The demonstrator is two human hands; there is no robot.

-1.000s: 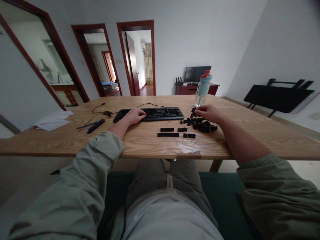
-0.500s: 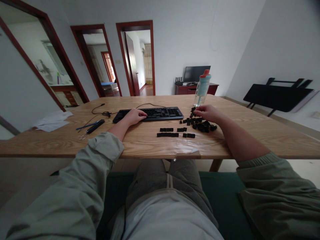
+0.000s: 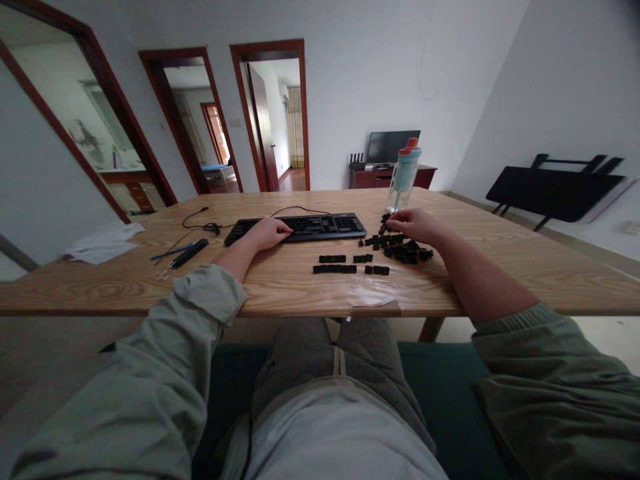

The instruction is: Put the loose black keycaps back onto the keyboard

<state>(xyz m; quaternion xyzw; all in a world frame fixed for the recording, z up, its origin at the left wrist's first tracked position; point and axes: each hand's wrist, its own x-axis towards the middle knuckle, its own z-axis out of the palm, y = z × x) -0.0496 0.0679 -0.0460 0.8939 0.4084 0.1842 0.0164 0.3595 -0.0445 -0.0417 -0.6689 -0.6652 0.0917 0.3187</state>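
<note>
- Keyboard (image 3: 327,227) in the head view: flat on the bench (image 3: 280,283), long axis running left to right across the person's front, right end stopping short of the right hand (image 3: 419,225).
- Left hand (image 3: 267,232) laid over the keyboard left of its middle, toward the near edge; fingers (image 3: 283,229) curled and pointing rightward along that long axis. Pinching something or merely resting there: cannot tell.
- Right hand off the keyboard, beyond its right end, coming in from the right; fingers (image 3: 397,217) bunched and pointing left, at a far cluster (image 3: 385,219) of small black pieces. Closed on one of them or not: cannot tell, too small at the tips.
- Far cluster right at those tips, with the keyboard farther left across a gap; right hand nearer to the pieces, left hand to the keyboard.
- Main heap (image 3: 407,252) of black pieces just on the person's side of the right hand; short rows (image 3: 335,269) farther left, nearer the bench's front edge, roughly parallel to the keyboard.
- Bottle (image 3: 403,177) upright just beyond the far cluster.
</note>
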